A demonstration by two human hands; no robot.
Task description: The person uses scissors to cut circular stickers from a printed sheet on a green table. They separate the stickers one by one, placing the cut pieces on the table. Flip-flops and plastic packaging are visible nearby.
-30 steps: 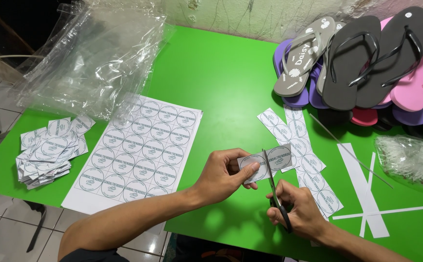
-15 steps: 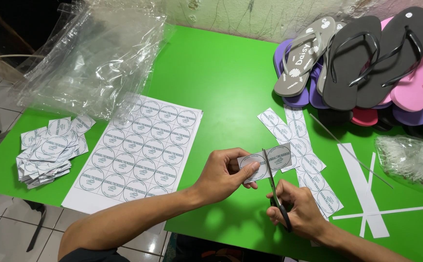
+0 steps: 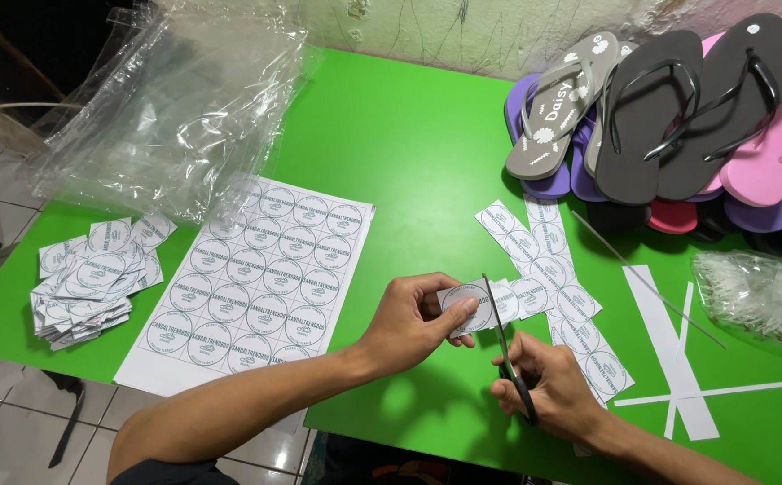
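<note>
Green desk (image 3: 409, 144) fills most of the frame. Upper left: heap of clear plastic bags (image 3: 166, 99). Upper right: stack of flip-flops (image 3: 669, 117), grey, black, pink and purple, cut off at the right edge. Centre left: uncut sheet of round labels (image 3: 252, 278), its lower edge overhanging the desk. Far left: pile of cut label squares (image 3: 90, 283). Right of centre: cut label strips (image 3: 553, 278) lying crossed, with blank white offcuts (image 3: 678, 359) beyond them and a small crinkled plastic bundle (image 3: 755, 296) at the right edge. Lower centre: left hand (image 3: 409, 323) with its fingers pinching one end of a label strip (image 3: 476, 301) held just above the desk, thumb on top. Right hand (image 3: 548, 391) has fingers closed through the handles of the scissors (image 3: 503, 355), blades parted with the strip between them. Step judged in hand: snipping a single label off the strip. Next move would call for the blades closing squarely in the gap between two circles, strip held taut. Hard to make out: the scissor handles, buried in the right hand; how far the cut has gone; a thin rod-like line (image 3: 647, 278) of uncertain kind by the offcuts.
</note>
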